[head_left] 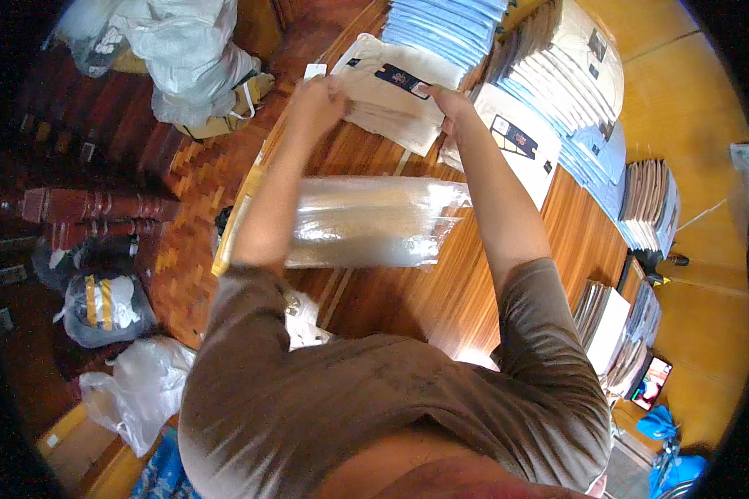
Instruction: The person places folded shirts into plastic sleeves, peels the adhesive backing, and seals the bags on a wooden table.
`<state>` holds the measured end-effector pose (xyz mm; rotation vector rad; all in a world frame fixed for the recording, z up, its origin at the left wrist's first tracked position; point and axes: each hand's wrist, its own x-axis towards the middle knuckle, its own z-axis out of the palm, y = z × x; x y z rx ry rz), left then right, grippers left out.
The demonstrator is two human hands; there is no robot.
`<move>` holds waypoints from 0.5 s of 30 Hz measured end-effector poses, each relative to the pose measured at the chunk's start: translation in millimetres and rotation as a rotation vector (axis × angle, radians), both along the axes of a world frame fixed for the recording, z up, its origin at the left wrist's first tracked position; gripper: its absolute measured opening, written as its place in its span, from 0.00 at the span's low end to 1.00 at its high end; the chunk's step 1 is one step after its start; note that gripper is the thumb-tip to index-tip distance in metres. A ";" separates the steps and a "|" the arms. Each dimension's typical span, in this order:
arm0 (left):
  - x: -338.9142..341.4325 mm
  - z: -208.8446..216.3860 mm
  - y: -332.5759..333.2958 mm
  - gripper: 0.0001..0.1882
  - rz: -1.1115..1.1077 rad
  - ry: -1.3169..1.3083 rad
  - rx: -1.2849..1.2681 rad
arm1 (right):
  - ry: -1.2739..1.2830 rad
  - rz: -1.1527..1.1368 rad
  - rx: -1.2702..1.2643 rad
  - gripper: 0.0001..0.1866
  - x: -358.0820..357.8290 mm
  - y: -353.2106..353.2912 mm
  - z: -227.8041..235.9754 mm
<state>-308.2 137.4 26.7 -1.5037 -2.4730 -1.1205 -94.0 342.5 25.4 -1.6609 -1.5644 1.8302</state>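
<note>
A folded cream garment (391,125) with a dark printed hang tag (402,81) lies at the far end of the wooden table. My left hand (316,104), slightly blurred, is closed at its left edge, beside a small white tag (314,71). At the opposite edge my right hand (449,104) pinches the garment near the end of the dark tag. The fingertips of both hands are partly hidden. Nearer to me, clear plastic bags (366,220) lie flat across the table, partly behind my left forearm.
Stacks of light blue garments (445,29) and cream garments (549,75) stand along the far and right sides. More folded stacks (649,200) sit farther right, with a lit phone (651,382) below. White sacks (187,58) and plastic bags (141,387) occupy the left.
</note>
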 end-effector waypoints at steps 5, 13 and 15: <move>200.0 12.7 6.3 0.11 -0.336 -1.197 0.021 | -0.001 -0.052 0.028 0.43 15.4 18.3 -4.2; 206.0 9.0 109.3 0.30 0.037 -2.510 0.950 | -0.052 -0.148 0.224 0.30 15.3 -29.2 66.3; 203.3 21.5 109.3 0.33 -0.033 -2.496 1.035 | -0.109 -0.144 0.305 0.28 30.2 -28.2 66.2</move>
